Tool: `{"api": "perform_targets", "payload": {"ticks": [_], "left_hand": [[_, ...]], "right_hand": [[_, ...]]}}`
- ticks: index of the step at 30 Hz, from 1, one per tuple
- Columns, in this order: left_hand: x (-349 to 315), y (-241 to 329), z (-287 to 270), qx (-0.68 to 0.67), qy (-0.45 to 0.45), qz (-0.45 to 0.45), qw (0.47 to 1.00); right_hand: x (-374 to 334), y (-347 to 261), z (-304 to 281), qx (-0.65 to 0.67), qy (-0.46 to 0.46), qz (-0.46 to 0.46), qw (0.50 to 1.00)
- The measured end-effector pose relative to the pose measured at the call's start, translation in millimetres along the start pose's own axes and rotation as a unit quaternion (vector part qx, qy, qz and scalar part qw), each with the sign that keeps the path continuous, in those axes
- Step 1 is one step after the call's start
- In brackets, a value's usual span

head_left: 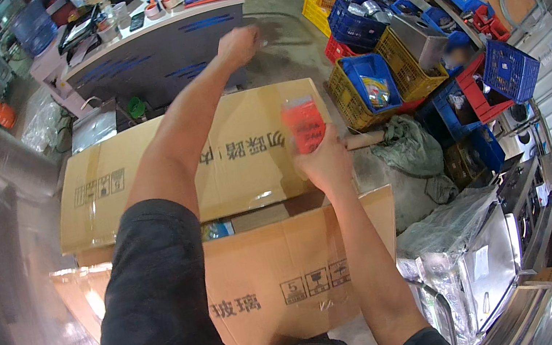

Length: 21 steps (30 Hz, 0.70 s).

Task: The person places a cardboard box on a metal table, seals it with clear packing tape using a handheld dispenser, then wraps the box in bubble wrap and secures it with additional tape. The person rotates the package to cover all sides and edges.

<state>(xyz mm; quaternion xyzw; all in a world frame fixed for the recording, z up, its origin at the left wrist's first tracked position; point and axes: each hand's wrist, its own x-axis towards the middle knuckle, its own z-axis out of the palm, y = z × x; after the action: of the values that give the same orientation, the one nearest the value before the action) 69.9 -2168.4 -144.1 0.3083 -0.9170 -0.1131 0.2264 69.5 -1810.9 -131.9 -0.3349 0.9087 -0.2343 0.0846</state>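
My right hand [325,160] is closed around an orange-red tape dispenser [304,123] with a pale end and dark printing, slightly blurred. It is over the right end of a large brown carton [223,126]. One carton flap [296,243] stands folded out toward me, and a gap along the middle shows a bit of blue and white inside. Beyond the carton's far edge, my left hand [241,47] is raised at the end of the outstretched arm. Its fingers are curled together; whatever they may hold is too small to make out.
Behind the carton stands a grey desk [159,56] with tape rolls and folders. Stacked yellow crates [351,96] and blue crates [352,18] line the right. A green-grey cloth bag [412,148] and plastic-wrapped panels [455,266] are nearer. Wrapped sheets [17,255] stand at left.
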Motion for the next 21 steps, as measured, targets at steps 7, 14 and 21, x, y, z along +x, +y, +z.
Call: {"api": "perform_targets", "payload": {"ticks": [7, 14, 21], "left_hand": [[-0.3, -63.5, 126.0, -0.085, -0.148, -0.025, 0.985], [11.7, -112.6, 194.5, -0.080, -0.426, 0.165, 0.886], [3.4, -69.3, 148.2, -0.231, -0.360, -0.157, 0.890]], "right_hand": [[38.3, -15.4, 10.3, -0.042, -0.035, 0.000, 0.999], [33.9, -17.6, 20.1, -0.010, -0.010, 0.017, 1.000], [26.9, -14.0, 17.9, 0.011, -0.002, 0.008, 1.000]]}}
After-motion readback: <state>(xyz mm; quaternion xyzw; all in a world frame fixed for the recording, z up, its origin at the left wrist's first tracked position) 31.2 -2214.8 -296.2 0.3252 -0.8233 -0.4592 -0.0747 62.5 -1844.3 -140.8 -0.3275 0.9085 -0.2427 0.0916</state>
